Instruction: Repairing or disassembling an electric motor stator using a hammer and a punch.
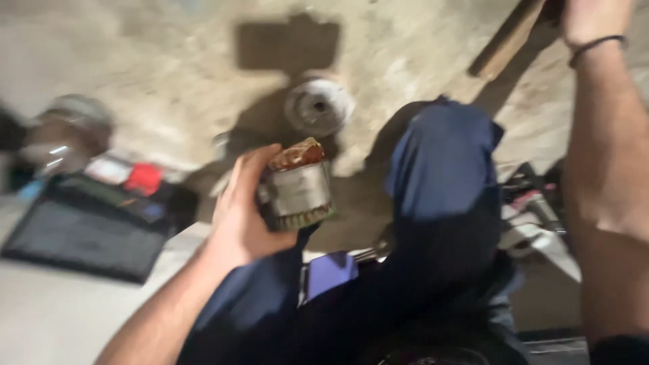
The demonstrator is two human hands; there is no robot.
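One motor stator [297, 186] in left grip [243, 209] | round metal part [319, 105] on floor beyond

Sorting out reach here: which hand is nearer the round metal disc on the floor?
Left. The left hand, gripping a motor winding, sits just below the disc; the right hand is far off.

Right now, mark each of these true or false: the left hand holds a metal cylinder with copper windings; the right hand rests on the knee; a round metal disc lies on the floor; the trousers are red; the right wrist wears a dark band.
1. The left hand holds a metal cylinder with copper windings. True.
2. The right hand rests on the knee. False: it is raised at the top edge of the view, by a wooden piece.
3. A round metal disc lies on the floor. True.
4. The trousers are red. False: they are dark blue.
5. The right wrist wears a dark band. True.
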